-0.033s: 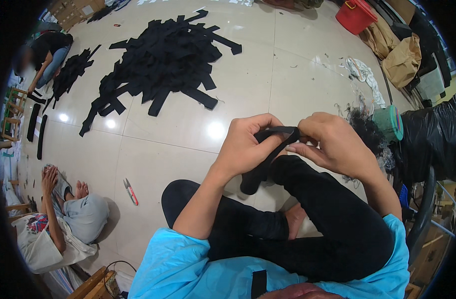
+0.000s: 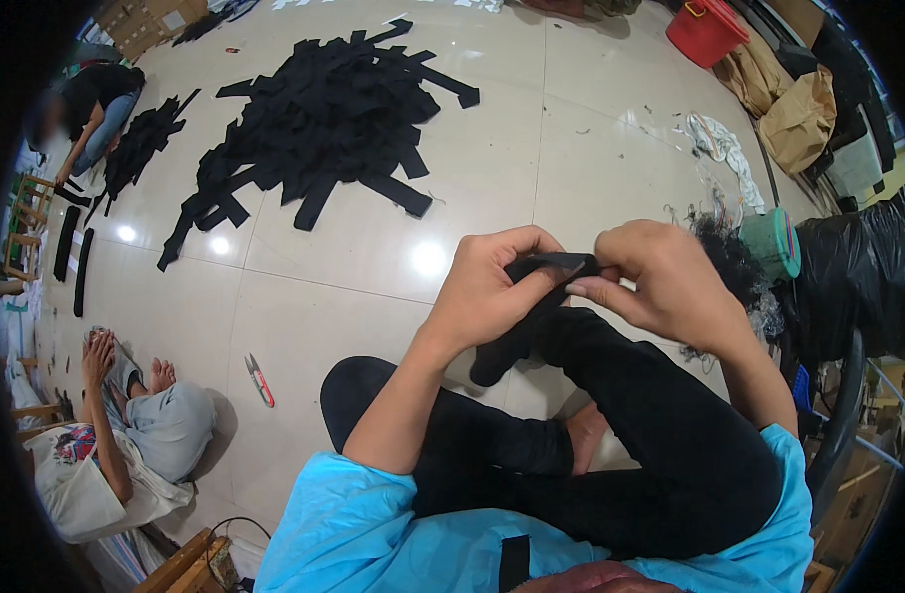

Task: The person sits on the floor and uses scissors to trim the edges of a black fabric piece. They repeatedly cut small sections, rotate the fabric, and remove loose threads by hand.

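Nothing has visibly shifted since the earlier frame: both hands stay raised over the crossed legs, clamped on the same black fabric strip (image 2: 551, 265).

The left hand (image 2: 494, 287) curls around the strip's near part, thumb on top and fingers folded under it, while the right hand (image 2: 660, 282) pinches its upper end between thumb and forefinger. So both hands are closed on the one piece, close together and nearly touching. The rest of the strip hangs down from the left hand toward the lap, dark against the black trousers, so where it ends is hard to tell.

As for progress, the work looks to be mid-piece: this single strip is in hand, and whether it is half folded or half trimmed cannot be told. A large pile of black strips (image 2: 324, 119) lies well apart on the tiled floor (image 2: 591, 148), and a smaller heap (image 2: 141, 143) sits by a person at the far left. Judging from that bulk, much appears left to handle. Small red-handled snips (image 2: 259, 381) lie on the floor near the left knee, untouched.
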`<state>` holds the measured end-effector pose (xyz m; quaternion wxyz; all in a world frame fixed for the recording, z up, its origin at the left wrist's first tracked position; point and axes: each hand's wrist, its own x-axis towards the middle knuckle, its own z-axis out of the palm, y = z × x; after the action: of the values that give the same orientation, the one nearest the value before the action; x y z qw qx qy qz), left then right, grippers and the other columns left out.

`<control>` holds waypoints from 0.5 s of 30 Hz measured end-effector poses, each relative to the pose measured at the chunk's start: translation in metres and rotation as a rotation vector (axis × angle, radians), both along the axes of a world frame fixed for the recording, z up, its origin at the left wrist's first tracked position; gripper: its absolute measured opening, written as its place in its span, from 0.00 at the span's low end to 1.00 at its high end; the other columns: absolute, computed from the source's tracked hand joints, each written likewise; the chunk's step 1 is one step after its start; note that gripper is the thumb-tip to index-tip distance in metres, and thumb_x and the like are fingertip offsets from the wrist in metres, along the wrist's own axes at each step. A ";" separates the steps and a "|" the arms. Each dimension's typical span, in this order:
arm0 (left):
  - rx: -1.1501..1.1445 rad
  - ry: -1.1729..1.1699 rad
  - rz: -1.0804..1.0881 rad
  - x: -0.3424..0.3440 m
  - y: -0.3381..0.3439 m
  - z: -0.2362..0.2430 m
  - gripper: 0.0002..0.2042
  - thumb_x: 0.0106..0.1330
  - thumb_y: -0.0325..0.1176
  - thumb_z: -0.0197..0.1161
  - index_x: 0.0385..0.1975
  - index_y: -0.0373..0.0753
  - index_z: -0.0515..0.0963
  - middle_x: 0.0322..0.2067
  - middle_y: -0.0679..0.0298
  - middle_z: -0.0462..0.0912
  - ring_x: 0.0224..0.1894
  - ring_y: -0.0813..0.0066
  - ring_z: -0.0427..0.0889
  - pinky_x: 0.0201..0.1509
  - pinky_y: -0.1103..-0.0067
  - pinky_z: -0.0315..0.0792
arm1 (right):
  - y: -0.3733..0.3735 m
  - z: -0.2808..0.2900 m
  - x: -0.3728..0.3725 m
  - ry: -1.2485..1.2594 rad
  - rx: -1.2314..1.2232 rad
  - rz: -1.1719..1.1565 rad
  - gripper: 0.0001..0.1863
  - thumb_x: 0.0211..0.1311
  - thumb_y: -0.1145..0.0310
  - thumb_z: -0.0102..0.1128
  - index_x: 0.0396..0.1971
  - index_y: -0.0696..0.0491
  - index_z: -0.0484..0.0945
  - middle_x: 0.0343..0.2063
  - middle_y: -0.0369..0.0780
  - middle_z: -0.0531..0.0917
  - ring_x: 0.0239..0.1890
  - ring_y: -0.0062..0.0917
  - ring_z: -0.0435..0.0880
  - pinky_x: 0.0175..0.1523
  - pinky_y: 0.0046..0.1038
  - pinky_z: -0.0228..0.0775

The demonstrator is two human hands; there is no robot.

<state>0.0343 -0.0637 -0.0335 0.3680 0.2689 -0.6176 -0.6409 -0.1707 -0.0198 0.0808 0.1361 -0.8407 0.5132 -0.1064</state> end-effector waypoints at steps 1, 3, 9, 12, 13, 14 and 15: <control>-0.018 0.011 -0.032 0.001 -0.001 -0.002 0.05 0.69 0.27 0.68 0.36 0.32 0.85 0.30 0.68 0.86 0.35 0.85 0.79 0.42 0.82 0.74 | -0.002 0.006 -0.004 -0.062 0.130 -0.060 0.18 0.66 0.63 0.72 0.21 0.57 0.76 0.16 0.38 0.74 0.21 0.31 0.75 0.30 0.32 0.64; -0.038 0.042 -0.051 0.001 -0.001 -0.001 0.05 0.68 0.27 0.69 0.36 0.32 0.85 0.30 0.67 0.86 0.36 0.84 0.80 0.43 0.82 0.75 | -0.013 0.027 -0.020 -0.185 0.387 -0.171 0.21 0.66 0.63 0.71 0.17 0.55 0.73 0.12 0.32 0.68 0.17 0.20 0.67 0.25 0.29 0.57; -0.086 0.154 0.005 -0.006 0.002 0.004 0.06 0.68 0.28 0.70 0.39 0.31 0.86 0.29 0.63 0.88 0.32 0.84 0.81 0.38 0.82 0.74 | -0.023 0.064 -0.099 -0.937 0.261 -0.365 0.18 0.69 0.61 0.65 0.20 0.47 0.69 0.18 0.24 0.60 0.21 0.11 0.56 0.27 0.22 0.45; -0.083 0.151 -0.010 -0.004 0.004 0.008 0.08 0.71 0.30 0.70 0.40 0.31 0.86 0.29 0.64 0.88 0.32 0.84 0.81 0.38 0.82 0.75 | -0.029 0.059 -0.108 -1.257 0.269 -0.360 0.14 0.71 0.62 0.63 0.26 0.46 0.69 0.20 0.24 0.58 0.22 0.11 0.55 0.28 0.20 0.46; -0.107 0.147 -0.014 -0.004 0.004 0.005 0.08 0.71 0.31 0.70 0.40 0.31 0.85 0.29 0.65 0.88 0.32 0.84 0.81 0.38 0.83 0.74 | -0.031 0.054 -0.104 -1.298 0.295 -0.367 0.14 0.71 0.62 0.63 0.27 0.45 0.69 0.21 0.24 0.57 0.22 0.12 0.54 0.28 0.20 0.46; -0.132 0.144 -0.022 -0.004 0.003 0.003 0.09 0.72 0.32 0.70 0.40 0.31 0.85 0.29 0.66 0.87 0.32 0.85 0.80 0.38 0.83 0.74 | -0.031 0.051 -0.101 -1.339 0.318 -0.376 0.14 0.72 0.62 0.62 0.28 0.45 0.68 0.21 0.25 0.57 0.23 0.12 0.54 0.28 0.20 0.46; -0.036 0.150 -0.072 -0.002 0.001 0.003 0.11 0.72 0.34 0.70 0.42 0.31 0.86 0.30 0.64 0.88 0.32 0.82 0.82 0.38 0.83 0.76 | -0.030 0.052 -0.100 -1.319 0.302 -0.414 0.14 0.72 0.63 0.62 0.27 0.45 0.68 0.21 0.24 0.57 0.22 0.12 0.54 0.28 0.20 0.46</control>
<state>0.0328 -0.0627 -0.0301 0.3948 0.1909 -0.6090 -0.6609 -0.2708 -0.0502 0.1326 0.5109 -0.4579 0.4823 -0.5448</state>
